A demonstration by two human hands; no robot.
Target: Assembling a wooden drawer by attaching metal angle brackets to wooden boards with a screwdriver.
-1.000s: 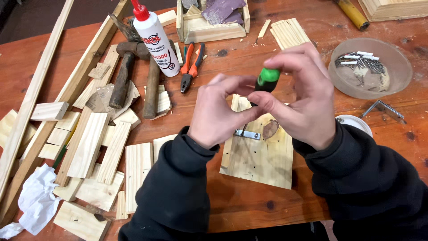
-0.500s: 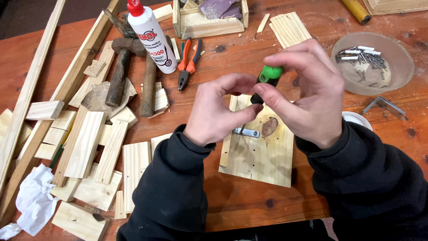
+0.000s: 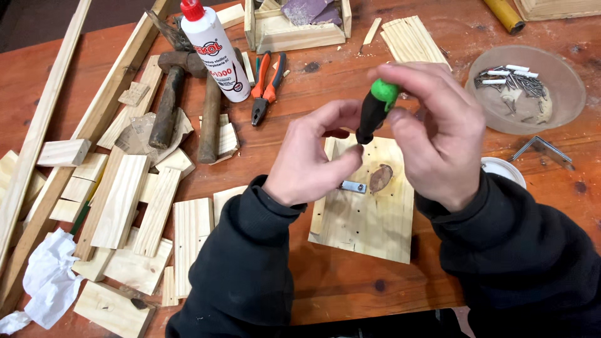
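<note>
My right hand [image 3: 438, 128] grips a short screwdriver with a black and green handle [image 3: 375, 107], held above a square pine board [image 3: 366, 206]. My left hand [image 3: 310, 156] pinches at the lower end of the screwdriver with thumb and forefinger; what it pinches is too small to tell. The board lies flat on the red-brown table [image 3: 350, 288]. It has small drilled holes, a dark knot and a small metal hinge [image 3: 352, 186] near its left side.
A white glue bottle with a red cap [image 3: 213, 50], two hammers [image 3: 169, 100] and orange-handled pliers [image 3: 266, 84] lie behind. Several pine offcuts [image 3: 122, 200] and long strips [image 3: 37, 131] fill the left. A bowl of nails [image 3: 523, 87] and a metal bracket [image 3: 538, 149] sit right.
Both hands have lifted slightly and drawn a little apart, and the screwdriver now stands more upright with its green top clear of my fingers.
</note>
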